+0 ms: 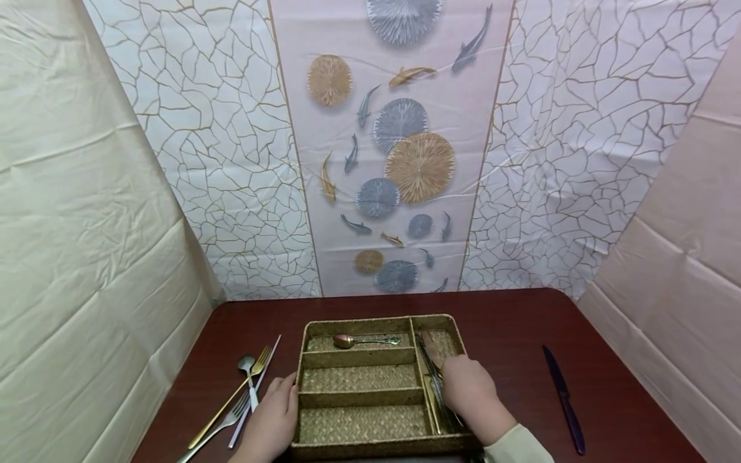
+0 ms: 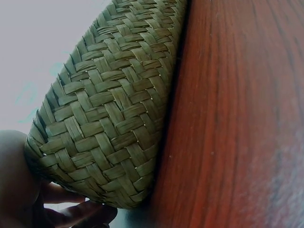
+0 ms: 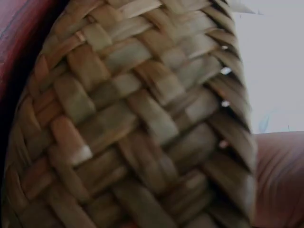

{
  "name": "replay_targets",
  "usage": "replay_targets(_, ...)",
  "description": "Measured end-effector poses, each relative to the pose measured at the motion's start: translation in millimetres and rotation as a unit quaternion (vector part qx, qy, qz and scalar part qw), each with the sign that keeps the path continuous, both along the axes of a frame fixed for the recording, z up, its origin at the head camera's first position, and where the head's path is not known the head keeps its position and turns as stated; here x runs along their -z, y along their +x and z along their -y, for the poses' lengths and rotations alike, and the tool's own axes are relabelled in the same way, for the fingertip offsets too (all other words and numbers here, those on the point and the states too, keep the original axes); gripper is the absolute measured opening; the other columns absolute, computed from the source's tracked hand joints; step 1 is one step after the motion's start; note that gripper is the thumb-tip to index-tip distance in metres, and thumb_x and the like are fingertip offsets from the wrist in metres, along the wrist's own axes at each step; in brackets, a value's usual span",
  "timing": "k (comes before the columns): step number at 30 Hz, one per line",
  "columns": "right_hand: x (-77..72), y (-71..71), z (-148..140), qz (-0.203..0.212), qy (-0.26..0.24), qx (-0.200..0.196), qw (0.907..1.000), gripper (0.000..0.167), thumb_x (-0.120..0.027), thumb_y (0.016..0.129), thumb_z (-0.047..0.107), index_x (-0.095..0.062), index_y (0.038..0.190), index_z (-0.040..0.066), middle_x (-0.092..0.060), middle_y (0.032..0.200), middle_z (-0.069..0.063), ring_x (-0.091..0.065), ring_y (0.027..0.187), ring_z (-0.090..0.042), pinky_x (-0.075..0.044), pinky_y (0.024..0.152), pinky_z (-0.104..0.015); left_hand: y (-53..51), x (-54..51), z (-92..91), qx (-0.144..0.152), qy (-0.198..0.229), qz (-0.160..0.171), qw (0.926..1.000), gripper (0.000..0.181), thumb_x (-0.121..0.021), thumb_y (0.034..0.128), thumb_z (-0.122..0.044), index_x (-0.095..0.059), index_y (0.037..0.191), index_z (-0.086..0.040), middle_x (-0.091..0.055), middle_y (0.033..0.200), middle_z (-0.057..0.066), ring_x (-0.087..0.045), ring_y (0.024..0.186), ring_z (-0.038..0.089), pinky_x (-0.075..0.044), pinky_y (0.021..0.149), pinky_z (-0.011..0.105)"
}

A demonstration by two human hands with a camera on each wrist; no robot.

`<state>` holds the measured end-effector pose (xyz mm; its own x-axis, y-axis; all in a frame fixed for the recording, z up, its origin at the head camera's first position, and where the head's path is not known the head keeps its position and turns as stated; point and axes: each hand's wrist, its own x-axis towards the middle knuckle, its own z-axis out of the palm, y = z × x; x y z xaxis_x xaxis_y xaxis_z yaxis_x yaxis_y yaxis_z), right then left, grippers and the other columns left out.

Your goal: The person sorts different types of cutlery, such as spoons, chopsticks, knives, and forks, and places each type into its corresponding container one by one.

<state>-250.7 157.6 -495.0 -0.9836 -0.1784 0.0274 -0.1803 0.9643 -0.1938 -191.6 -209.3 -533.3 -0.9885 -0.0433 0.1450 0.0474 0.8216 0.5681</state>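
Observation:
A woven tray [image 1: 361, 399] with several compartments lies on the table. My left hand [image 1: 272, 418] holds its left side; in the left wrist view, thumb and fingers [image 2: 71, 213] bend around the tray's corner [image 2: 104, 118]. Inside the right-hand compartment, my right hand [image 1: 471, 392] grips a knife with a pinkish blade [image 1: 429, 342], its handle mostly covered by the hand. Other long cutlery [image 1: 431, 366] lies beside it there. The right wrist view shows mostly the blurred tray wall [image 3: 128, 114], so the fingertips are hidden.
A spoon [image 1: 365, 341] lies in the tray's back compartment. Left of the tray, a gold fork [image 1: 231, 395], a silver fork [image 1: 222, 424], a spoon [image 1: 249, 376] and a thin pale stick [image 1: 260, 379] overlap. A dark knife [image 1: 563, 395] lies at the right.

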Motion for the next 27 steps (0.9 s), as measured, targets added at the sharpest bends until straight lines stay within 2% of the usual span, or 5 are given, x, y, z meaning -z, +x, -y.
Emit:
replay_targets(4, 3.2, -0.1, 2, -0.008, 0.026, -0.009, 0.9996, 0.019, -0.074, 0.090, -0.005, -0.081, 0.103, 0.007, -0.067, 0.072, -0.013, -0.068, 0.060, -0.033, -0.058, 0.052, -0.050, -1.7, 1.7, 0.4, 0.000, -0.007, -0.002, 1.0000, 0.039, -0.051, 0.1166, -0.018, -0.064, 0.147, 0.003, -0.066, 0.122, 0.011, -0.069, 0.104, 0.030, -0.058, 0.088, 0.055)
replay_targets(6, 5.3, 0.0, 2, -0.023, 0.034, -0.013, 0.9991, 0.020, -0.074, 0.090, -0.005, -0.081, 0.104, 0.007, -0.066, 0.069, -0.011, -0.067, 0.059, -0.033, -0.058, 0.051, -0.050, -1.8, 2.3, 0.7, -0.003, -0.008, -0.005, 1.0000, 0.039, -0.051, 0.1167, -0.018, -0.065, 0.147, 0.003, -0.066, 0.122, 0.011, -0.070, 0.105, 0.030, -0.058, 0.089, 0.055)
replay_targets(9, 8.2, 0.1, 3, -0.043, 0.042, -0.018, 0.9980, 0.017, -0.073, 0.090, -0.006, -0.080, 0.100, 0.007, -0.066, 0.068, -0.011, -0.068, 0.059, -0.034, -0.059, 0.051, -0.050, -1.9, 2.3, 0.8, -0.004, -0.008, -0.003, 1.0000, 0.039, -0.051, 0.1166, -0.017, -0.065, 0.147, 0.003, -0.067, 0.122, 0.011, -0.070, 0.105, 0.030, -0.058, 0.090, 0.055)
replay_targets(11, 9.4, 0.0, 3, -0.061, 0.044, -0.018, 0.9970, 0.022, -0.075, 0.089, -0.005, -0.069, 0.071, 0.007, -0.069, 0.074, -0.012, -0.070, 0.063, -0.035, -0.060, 0.052, -0.051, -1.7, 1.5, 0.8, -0.002, -0.008, 0.002, 1.0000, 0.039, -0.051, 0.1167, -0.018, -0.064, 0.147, 0.003, -0.066, 0.122, 0.011, -0.069, 0.105, 0.030, -0.058, 0.089, 0.055)
replay_targets(27, 11.9, -3.5, 0, -0.060, 0.046, -0.039, 0.9964, 0.022, -0.078, 0.087, -0.003, -0.067, 0.070, 0.006, -0.068, 0.071, -0.014, -0.069, 0.062, -0.035, -0.061, 0.055, -0.052, -0.9, 4.8, 2.3, -0.003, -0.005, -0.005, 1.0000, 0.039, -0.050, 0.1171, -0.018, -0.064, 0.148, 0.002, -0.066, 0.123, 0.011, -0.069, 0.105, 0.030, -0.058, 0.090, 0.054)
